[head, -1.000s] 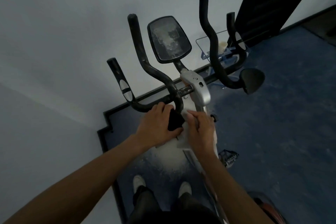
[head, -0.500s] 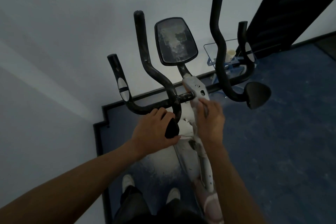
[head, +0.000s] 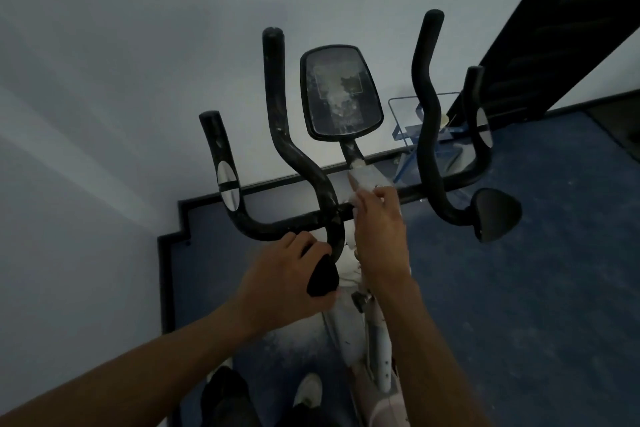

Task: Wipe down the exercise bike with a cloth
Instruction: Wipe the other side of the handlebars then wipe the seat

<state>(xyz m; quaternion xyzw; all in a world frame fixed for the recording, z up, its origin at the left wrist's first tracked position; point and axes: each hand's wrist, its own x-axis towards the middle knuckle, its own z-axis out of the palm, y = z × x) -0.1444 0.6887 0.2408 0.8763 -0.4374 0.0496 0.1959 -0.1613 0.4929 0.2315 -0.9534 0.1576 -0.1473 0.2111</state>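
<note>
White cloth point(head: 351, 199) under right hand point(head: 381, 236), higher up the post point(head: 367, 177) than before.

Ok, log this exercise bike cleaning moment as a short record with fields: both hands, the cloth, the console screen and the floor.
left hand: gripping the black padded end of the dusty black handlebar
right hand: pressing a white cloth on the silver-grey stem
console: black rounded screen, smeared with pale dust
floor: blue carpet
</note>
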